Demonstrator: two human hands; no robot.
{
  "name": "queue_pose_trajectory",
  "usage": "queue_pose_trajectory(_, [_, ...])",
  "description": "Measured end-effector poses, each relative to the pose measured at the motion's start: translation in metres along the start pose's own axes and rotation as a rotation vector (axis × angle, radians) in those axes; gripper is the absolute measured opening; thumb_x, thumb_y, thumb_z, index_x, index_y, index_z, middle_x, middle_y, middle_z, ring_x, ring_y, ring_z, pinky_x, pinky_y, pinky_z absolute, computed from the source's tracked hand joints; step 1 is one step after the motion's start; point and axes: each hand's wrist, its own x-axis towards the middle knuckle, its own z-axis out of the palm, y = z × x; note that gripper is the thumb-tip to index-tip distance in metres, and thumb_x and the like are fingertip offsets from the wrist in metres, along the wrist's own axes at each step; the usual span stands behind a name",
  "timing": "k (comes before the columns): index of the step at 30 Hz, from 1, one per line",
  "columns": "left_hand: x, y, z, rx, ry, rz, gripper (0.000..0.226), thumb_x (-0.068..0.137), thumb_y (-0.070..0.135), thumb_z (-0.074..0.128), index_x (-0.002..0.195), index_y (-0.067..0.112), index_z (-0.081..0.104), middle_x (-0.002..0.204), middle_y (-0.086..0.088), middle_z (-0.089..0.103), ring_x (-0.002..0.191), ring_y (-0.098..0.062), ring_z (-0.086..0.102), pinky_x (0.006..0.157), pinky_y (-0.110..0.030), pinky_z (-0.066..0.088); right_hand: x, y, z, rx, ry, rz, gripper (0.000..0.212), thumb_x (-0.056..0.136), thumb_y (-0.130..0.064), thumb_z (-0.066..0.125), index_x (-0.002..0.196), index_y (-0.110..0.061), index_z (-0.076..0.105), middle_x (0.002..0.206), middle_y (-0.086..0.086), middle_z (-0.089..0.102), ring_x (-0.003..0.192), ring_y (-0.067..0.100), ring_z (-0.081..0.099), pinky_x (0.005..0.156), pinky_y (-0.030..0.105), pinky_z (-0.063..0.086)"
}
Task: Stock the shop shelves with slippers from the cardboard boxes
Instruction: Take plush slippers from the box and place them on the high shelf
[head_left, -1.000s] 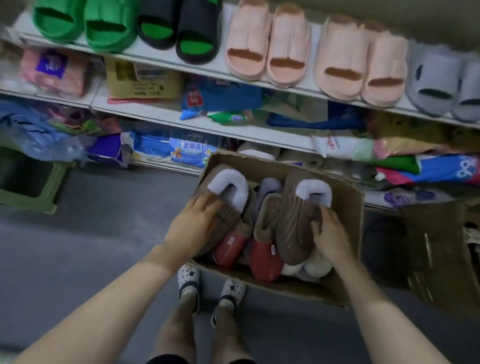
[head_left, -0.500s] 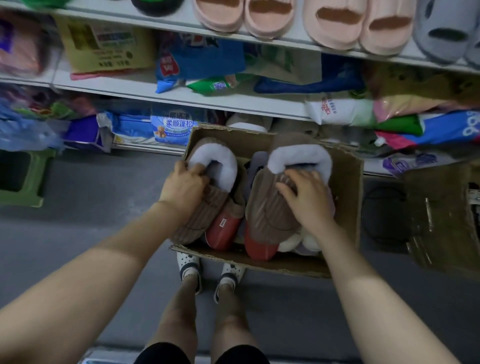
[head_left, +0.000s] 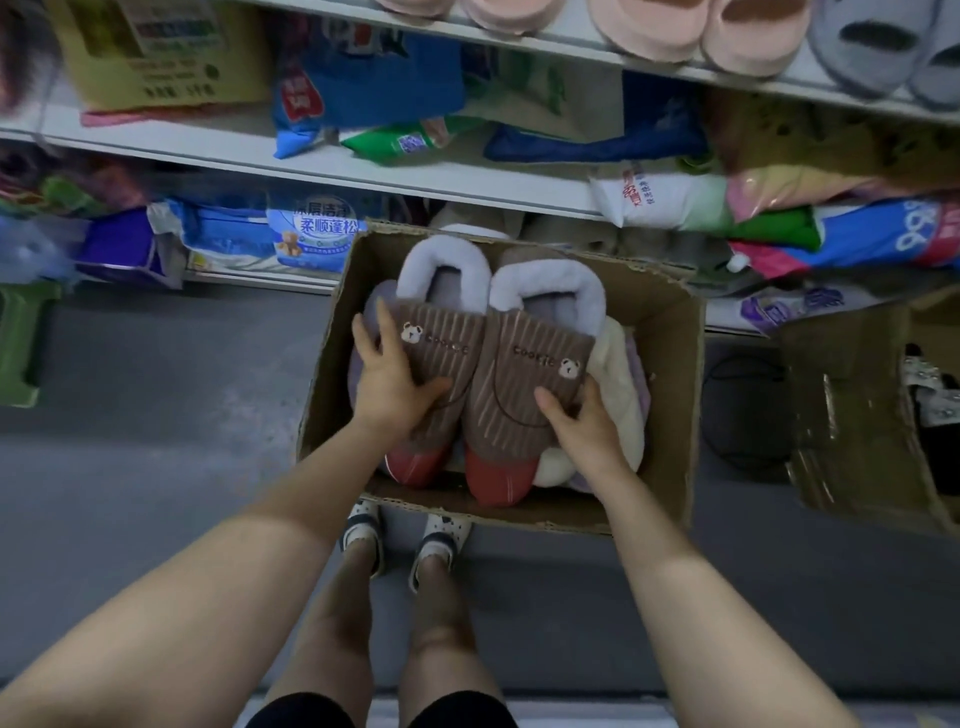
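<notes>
Cardboard box (head_left: 670, 332) holds slippers (head_left: 519, 415) | left hand (head_left: 387, 384) grips one | right hand (head_left: 587, 426) grips another

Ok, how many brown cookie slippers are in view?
2: left slipper in the left hand, right slipper in the right hand, both over the cardboard box. More may hide beneath.

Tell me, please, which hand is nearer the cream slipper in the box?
Right. The right hand grips the right brown slipper directly beside the cream slipper; the left hand grips the left brown slipper, across the pair from it.
</notes>
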Motion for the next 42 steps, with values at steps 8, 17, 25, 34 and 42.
queue_pose_trajectory(8, [0.001, -0.035, -0.001, -0.262, -0.105, -0.164, 0.09, 0.081, 0.044, 0.07, 0.151, 0.029, 0.016, 0.148, -0.006, 0.041, 0.132, -0.031, 0.043, 0.106, -0.049, 0.04, 0.006, 0.008, -0.002, 0.373, -0.153, 0.001, 0.084, 0.078, -0.054, 0.073, 0.148, -0.049, 0.025, 0.145, -0.014, 0.047, 0.131, 0.013, 0.047, 0.107, 0.05, 0.043])
queue_pose_trajectory(17, [-0.017, -0.021, -0.042, -0.7, -0.095, -0.208, 0.069, 0.087, 0.001, 0.063, 0.146, 0.024, 0.036, 0.133, -0.015, 0.053, 0.112, -0.027, 0.056, 0.092, -0.045, 0.051, -0.017, -0.017, -0.014, 0.493, -0.074, -0.069, 0.069, 0.09, -0.023, 0.069, 0.148, -0.035, 0.034, 0.134, -0.013, 0.056, 0.121, 0.011, 0.055, 0.104, 0.047, 0.047])
queue_pose_trajectory(25, [-0.074, 0.006, -0.108, -0.823, -0.059, -0.113, 0.065, 0.089, -0.004, 0.058, 0.144, 0.025, 0.038, 0.11, -0.011, 0.061, 0.088, -0.021, 0.063, 0.06, -0.029, 0.058, -0.079, -0.065, -0.047, 0.367, -0.048, -0.296, 0.054, 0.093, -0.022, 0.066, 0.141, -0.036, 0.045, 0.126, -0.012, 0.064, 0.115, 0.008, 0.062, 0.096, 0.033, 0.051])
queue_pose_trajectory(34, [-0.13, 0.044, -0.192, -0.934, 0.066, 0.091, 0.058, 0.09, 0.003, 0.061, 0.137, 0.033, 0.046, 0.1, -0.007, 0.068, 0.081, -0.019, 0.066, 0.063, -0.031, 0.058, -0.144, -0.156, -0.07, 0.383, -0.009, -0.539, 0.07, 0.08, -0.041, 0.074, 0.143, -0.039, 0.044, 0.139, -0.009, 0.055, 0.124, 0.011, 0.056, 0.105, 0.043, 0.046])
queue_pose_trajectory(42, [-0.17, 0.081, -0.253, -1.024, 0.088, 0.315, 0.056, 0.089, 0.003, 0.061, 0.136, 0.031, 0.046, 0.097, -0.012, 0.069, 0.07, -0.017, 0.069, 0.056, -0.028, 0.056, -0.191, -0.238, -0.086, 0.411, -0.077, -0.799, 0.048, 0.09, -0.025, 0.068, 0.126, -0.049, 0.048, 0.133, -0.008, 0.059, 0.122, 0.014, 0.057, 0.104, 0.048, 0.047])
